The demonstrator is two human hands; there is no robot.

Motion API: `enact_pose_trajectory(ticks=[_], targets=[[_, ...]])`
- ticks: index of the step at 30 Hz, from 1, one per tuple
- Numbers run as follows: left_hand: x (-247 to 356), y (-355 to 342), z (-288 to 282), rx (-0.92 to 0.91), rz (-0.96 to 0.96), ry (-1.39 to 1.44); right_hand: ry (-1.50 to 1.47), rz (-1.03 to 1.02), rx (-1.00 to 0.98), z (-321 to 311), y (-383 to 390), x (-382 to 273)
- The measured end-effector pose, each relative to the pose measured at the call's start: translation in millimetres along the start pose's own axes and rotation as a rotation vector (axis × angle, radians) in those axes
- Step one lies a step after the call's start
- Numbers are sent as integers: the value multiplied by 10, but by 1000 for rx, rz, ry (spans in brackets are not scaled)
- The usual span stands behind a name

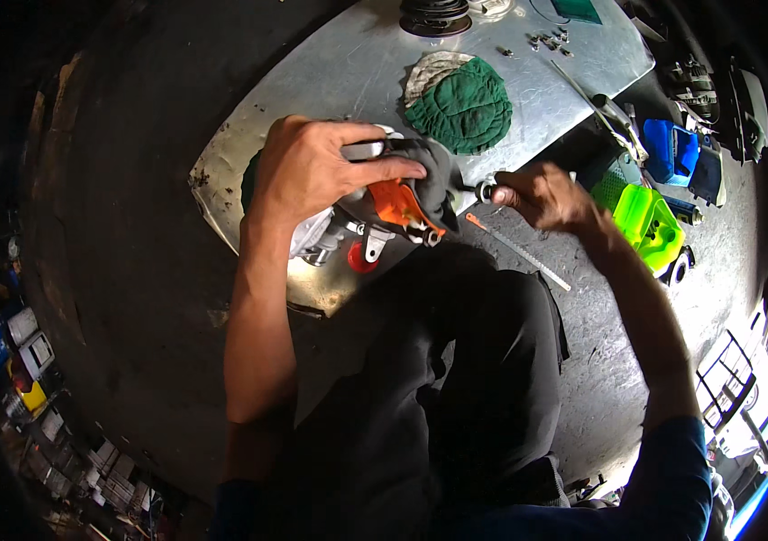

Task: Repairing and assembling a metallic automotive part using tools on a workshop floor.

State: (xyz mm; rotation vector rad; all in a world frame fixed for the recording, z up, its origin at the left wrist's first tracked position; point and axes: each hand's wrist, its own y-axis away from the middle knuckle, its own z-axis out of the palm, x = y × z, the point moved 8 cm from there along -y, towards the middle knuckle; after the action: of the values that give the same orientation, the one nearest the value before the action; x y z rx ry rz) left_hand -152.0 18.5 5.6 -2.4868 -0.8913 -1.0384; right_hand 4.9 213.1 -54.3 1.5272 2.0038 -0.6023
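My left hand (312, 171) is closed over the top of a dark grey part (438, 180) with an orange piece (393, 203) on its front. Below it sits a silver metal assembly (375, 243) with a bracket, beside a red round piece (357, 259). My right hand (537, 198) is closed on a small metal fitting (485, 191) on a dark shaft at the assembly's right side. A green and white cloth (456, 113) lies behind on the metal table (330, 81).
Small hardware (555, 41) and dark stacked discs (433, 18) lie at the table's back. On the floor at the right are a thin strip (528, 257), a bright green tray (645, 225) and blue containers (668, 153). My legs are below the table edge; clutter lines the far left.
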Motion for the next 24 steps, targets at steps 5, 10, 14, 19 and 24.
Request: enact_pose_trajectory(ticks=[5, 10, 14, 19, 24], targets=[[-93, 13, -19, 2, 59, -34, 163, -315, -29, 18, -26, -2], [-93, -2, -26, -12, -47, -29, -337, 481, 8, -44, 169, 134], [-170, 60, -46, 2, -47, 18, -769, 852, 7, 345, 338, -84], [-158, 54, -48, 23, -66, -6, -1489, 1103, 74, 743, 371, -390], [-140, 79, -22, 12, -138, 18, -1822, 1128, 213, 789, 197, -617]])
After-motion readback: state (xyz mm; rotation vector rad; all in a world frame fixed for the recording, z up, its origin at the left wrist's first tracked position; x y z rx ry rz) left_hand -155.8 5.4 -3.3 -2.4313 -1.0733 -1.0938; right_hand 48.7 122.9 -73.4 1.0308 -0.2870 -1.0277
